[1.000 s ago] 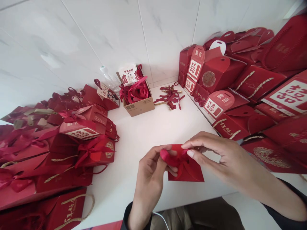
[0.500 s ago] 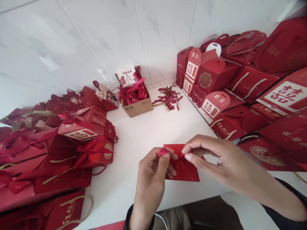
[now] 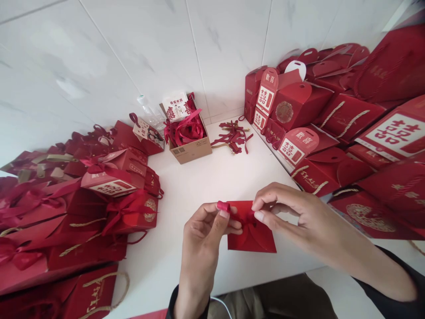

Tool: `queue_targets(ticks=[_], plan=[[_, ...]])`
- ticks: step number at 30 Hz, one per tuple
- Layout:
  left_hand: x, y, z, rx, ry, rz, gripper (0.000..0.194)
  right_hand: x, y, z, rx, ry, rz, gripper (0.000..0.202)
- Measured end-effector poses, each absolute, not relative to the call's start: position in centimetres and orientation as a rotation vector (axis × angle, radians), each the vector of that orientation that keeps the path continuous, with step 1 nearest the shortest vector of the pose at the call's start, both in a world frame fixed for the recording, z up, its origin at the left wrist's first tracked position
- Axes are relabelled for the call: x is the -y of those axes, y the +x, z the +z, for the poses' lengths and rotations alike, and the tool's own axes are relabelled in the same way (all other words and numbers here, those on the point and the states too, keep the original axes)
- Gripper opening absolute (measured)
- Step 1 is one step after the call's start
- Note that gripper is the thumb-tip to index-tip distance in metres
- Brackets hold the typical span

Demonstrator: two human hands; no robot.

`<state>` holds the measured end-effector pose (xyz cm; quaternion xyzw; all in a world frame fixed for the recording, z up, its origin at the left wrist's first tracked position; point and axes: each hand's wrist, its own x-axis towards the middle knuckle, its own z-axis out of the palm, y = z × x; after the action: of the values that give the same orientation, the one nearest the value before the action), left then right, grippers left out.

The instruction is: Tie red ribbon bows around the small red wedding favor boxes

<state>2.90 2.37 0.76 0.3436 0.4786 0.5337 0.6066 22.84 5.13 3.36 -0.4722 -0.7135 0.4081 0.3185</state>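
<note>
A small red gift box (image 3: 254, 239) with curved overlapping flaps sits on the white table near its front edge. Red ribbon (image 3: 223, 206) is tied over its top. My left hand (image 3: 207, 230) is closed, pinching a loop of that ribbon between thumb and finger at the box's left. On the other side, my right hand (image 3: 288, 210) pinches the ribbon near the knot with thumb and fingertips. The knot itself is partly hidden behind my fingers.
A cardboard box (image 3: 192, 153) of red ribbon stands at the back, beside a clear plastic bottle (image 3: 151, 113). Red tasselled pieces (image 3: 232, 136) lie right of it. Red gift boxes with bows (image 3: 129, 210) crowd the left; stacked red boxes (image 3: 303, 104) line the right.
My left hand has moved left, drawing its ribbon loop outward from the knot. My right hand stays almost where it was, and more of the box top shows.
</note>
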Motion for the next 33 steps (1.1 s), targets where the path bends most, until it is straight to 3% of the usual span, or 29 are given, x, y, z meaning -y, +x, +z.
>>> queue_targets(ticks=[14, 19, 26, 33], plan=[[-2.7, 3.3, 0.4, -1.139, 0.852, 1.167, 0.024, -5.3, 23.0, 3.2, 1.892, -1.334, 1.095, 0.008], [-2.7, 3.4, 0.6, -1.178, 0.879, 1.189, 0.029, -5.3, 23.6, 3.0, 2.019, -1.421, 0.979, 0.02], [-2.0, 2.8, 0.3, -1.395, 1.002, 1.17, 0.028, -5.2, 24.7, 2.3, 2.023, -1.43, 1.002, 0.018], [-1.4, 3.1, -0.1, -1.247, 0.733, 1.279, 0.025, -5.1, 24.9, 2.1, 1.956, -1.469, 0.944, 0.018]])
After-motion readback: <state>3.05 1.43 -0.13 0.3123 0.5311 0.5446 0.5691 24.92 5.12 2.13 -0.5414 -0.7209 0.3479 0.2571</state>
